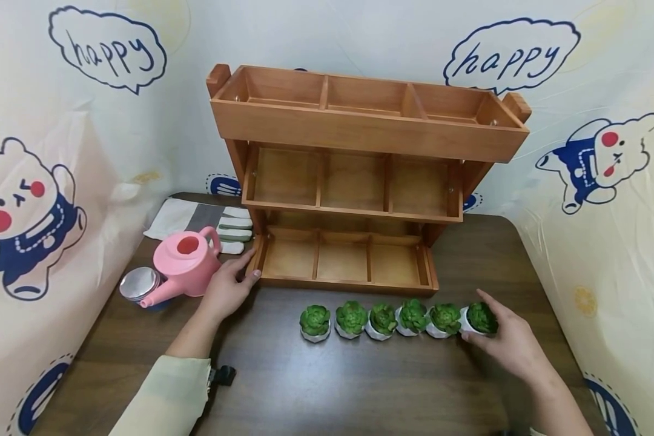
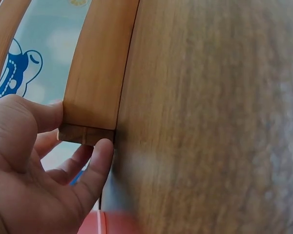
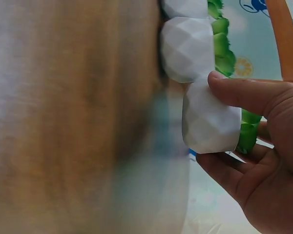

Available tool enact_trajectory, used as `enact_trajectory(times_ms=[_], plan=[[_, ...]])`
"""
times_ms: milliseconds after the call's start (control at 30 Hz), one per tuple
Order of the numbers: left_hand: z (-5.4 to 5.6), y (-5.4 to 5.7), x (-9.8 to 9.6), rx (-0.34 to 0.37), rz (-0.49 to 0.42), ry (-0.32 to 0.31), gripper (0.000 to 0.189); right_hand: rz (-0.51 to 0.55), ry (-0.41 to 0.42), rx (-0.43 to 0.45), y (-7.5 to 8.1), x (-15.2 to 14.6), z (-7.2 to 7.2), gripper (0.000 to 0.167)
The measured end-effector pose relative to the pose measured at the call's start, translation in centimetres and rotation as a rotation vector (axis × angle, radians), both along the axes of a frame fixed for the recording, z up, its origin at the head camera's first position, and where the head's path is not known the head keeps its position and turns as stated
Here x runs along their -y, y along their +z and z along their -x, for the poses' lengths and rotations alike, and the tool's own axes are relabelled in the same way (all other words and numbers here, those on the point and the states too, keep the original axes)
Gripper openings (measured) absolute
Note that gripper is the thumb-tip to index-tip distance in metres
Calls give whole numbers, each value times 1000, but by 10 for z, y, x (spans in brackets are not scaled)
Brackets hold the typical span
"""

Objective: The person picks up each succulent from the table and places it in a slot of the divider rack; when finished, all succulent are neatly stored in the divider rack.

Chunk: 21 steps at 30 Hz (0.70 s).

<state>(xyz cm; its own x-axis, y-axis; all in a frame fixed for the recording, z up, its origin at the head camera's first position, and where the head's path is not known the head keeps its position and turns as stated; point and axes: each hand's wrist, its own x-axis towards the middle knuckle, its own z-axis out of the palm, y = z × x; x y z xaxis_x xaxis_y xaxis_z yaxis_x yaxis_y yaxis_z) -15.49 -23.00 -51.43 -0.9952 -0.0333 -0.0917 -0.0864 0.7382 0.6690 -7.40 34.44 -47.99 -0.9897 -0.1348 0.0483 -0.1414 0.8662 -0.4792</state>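
At the right end of a row of potted succulents (image 1: 383, 321), my right hand (image 1: 515, 342) holds one potted succulent (image 1: 481, 318). Its white faceted pot (image 3: 210, 117) is between thumb and fingers in the right wrist view, with its base seemingly a little above the table. The pot beside it (image 3: 188, 48) stands very close. On the other side, my left hand (image 1: 231, 287) grips the lower left corner of a three-tier wooden plant stand (image 1: 349, 287). The left wrist view shows thumb and fingers about the end of the bottom box's front board (image 2: 95, 73).
Left of the stand are a pink watering can (image 1: 180, 266), a silver-lidded jar (image 1: 140, 283) and a white and grey glove (image 1: 196, 219). Each tier of the stand has three bare compartments. A printed cloth (image 1: 327, 30) hangs behind and around the dark wooden table (image 1: 316, 387).
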Motion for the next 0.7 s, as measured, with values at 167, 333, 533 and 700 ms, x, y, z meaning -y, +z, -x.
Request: enact_trajectory(times_ms=[167,333,533,700], plan=[[0,0,1,20,-10,10,64,-11,15,12,13,0,8,97],[2,0,1,48,-19,22,65,-19,18,-1,23,1,17,95],[2,2,1,86,-39,41,66,-14,35,-4,32,4,28,90],[1,4,0,106,-56,53,67,-9,53,11,41,9,40,87]])
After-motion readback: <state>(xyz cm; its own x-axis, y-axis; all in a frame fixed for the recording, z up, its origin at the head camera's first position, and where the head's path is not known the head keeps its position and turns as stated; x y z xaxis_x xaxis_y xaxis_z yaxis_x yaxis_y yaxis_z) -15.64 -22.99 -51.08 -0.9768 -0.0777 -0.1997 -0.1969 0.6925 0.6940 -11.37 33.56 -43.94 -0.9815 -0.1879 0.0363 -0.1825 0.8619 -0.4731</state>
